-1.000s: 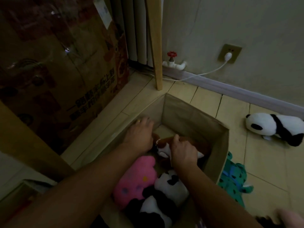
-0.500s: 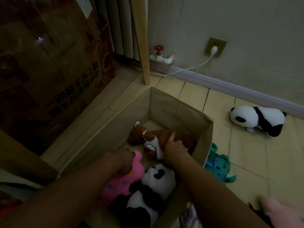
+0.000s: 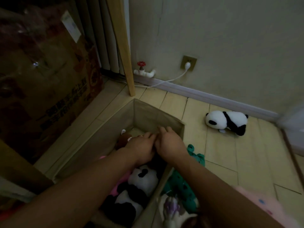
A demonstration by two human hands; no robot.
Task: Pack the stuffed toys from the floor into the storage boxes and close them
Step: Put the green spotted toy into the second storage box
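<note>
Both bare forearms reach forward from the bottom of the view and meet near the middle. The left hand [image 3: 141, 148] and right hand [image 3: 170, 143] lie side by side, backs up, touching along their inner edges. The fingers of both point ahead and look loosely extended (the tips are blurred). A ring shows on a left finger. Neither palm can be seen.

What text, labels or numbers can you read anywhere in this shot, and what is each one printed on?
Nothing can be read with confidence.
Large cardboard box: two rows of dark printed characters on its lower face, too dim and blurred to read.
White sticker on the same box: no legible print.
Fabric storage box, wall socket and stuffed toys: no lettering visible.
</note>
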